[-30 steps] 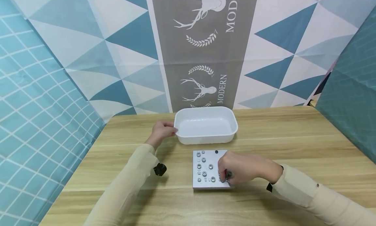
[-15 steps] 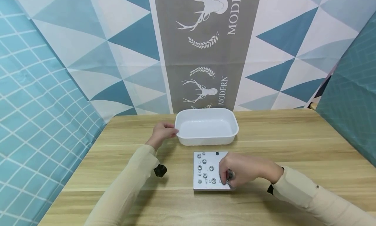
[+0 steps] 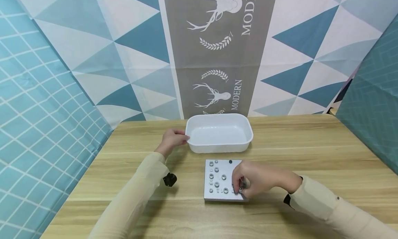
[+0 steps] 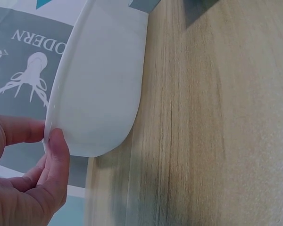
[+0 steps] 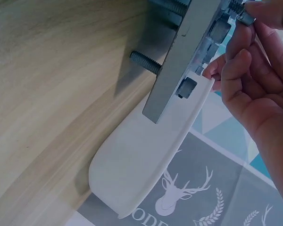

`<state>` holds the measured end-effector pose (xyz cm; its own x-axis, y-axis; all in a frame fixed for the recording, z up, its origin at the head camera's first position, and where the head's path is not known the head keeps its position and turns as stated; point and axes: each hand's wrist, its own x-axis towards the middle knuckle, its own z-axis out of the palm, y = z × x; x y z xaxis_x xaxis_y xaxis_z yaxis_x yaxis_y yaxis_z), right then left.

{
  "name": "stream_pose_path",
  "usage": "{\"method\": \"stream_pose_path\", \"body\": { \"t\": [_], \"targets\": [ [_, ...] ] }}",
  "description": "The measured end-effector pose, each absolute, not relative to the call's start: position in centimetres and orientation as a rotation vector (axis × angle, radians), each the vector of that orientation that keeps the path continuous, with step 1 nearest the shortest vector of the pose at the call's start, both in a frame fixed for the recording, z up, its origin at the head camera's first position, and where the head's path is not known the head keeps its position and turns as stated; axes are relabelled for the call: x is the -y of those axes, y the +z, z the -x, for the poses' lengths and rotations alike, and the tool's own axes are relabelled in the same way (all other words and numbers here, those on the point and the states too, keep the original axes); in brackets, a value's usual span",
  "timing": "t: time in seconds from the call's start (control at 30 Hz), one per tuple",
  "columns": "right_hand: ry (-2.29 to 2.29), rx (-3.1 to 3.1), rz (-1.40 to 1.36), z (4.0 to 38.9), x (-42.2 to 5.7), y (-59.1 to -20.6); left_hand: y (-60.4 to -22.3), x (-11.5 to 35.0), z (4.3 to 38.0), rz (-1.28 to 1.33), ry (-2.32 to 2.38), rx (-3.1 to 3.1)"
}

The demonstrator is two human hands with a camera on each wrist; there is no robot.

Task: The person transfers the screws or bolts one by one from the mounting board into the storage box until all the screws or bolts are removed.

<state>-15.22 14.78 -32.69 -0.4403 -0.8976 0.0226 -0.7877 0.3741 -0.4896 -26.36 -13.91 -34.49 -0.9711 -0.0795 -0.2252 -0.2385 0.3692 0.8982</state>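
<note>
My left hand [image 3: 172, 141] pinches the left end of a white plastic tray [image 3: 220, 147], thumb and fingers on its rim in the left wrist view. In front of the tray is a silver metal plate [image 3: 219, 181] fitted with several socket-head bolts and small parts. Over the plate's near right corner, my right hand [image 3: 253, 179] pinches a bolt [image 5: 245, 17] between thumb and fingers; its threads show at the plate's top face in the right wrist view. Threaded shanks [image 5: 146, 62] of other bolts stick out beneath the plate, which stands raised off the table.
The wood-grain table [image 3: 304, 142] runs back to a patterned cloth backdrop [image 3: 217, 66]. Blue grid cloth [image 3: 46, 104] hangs along the left side and teal cloth [image 3: 373, 94] along the right. A black hex bolt head [image 3: 230, 161] sits near the plate's back edge.
My right fingers have shifted slightly around the bolt at the plate's near right corner. The left hand keeps its pinch on the tray, and the tray and plate stay in place.
</note>
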Motion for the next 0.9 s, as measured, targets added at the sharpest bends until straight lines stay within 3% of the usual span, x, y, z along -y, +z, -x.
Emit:
{"method": "stream_pose_path", "body": {
  "t": [0.9],
  "targets": [
    [-0.763,-2.307,1.576,16.28,-15.35,-33.37,-34.44,13.84,26.20,0.300,1.720,-2.449]
  ]
}}
